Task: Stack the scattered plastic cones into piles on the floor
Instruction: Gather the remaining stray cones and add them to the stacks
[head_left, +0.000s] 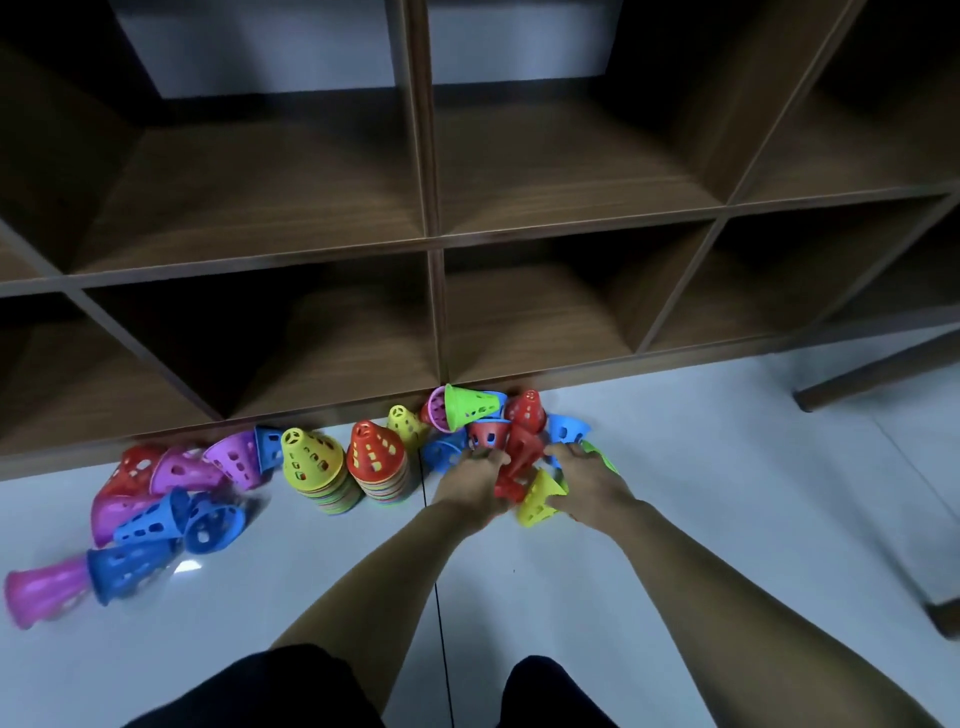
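Observation:
Two upright piles stand on the floor: one topped by a yellow cone (313, 457), one topped by a red cone (375, 454). Right of them lies a loose heap with a green cone (470, 406), red cones (524, 447), a blue cone (567, 427) and a yellow cone (540, 500). My left hand (467, 483) and my right hand (589, 483) reach into this heap on either side of the red cones, fingers curled among them. What each hand holds is hidden. Purple, blue and red cones (171, 499) lie toppled at the left.
A dark wooden shelf unit (436, 249) with open compartments stands right behind the cones. A wooden furniture leg (883, 371) crosses the floor at the right. My knees in dark shorts (561, 696) are at the bottom edge. The pale floor (727, 467) lies to the right.

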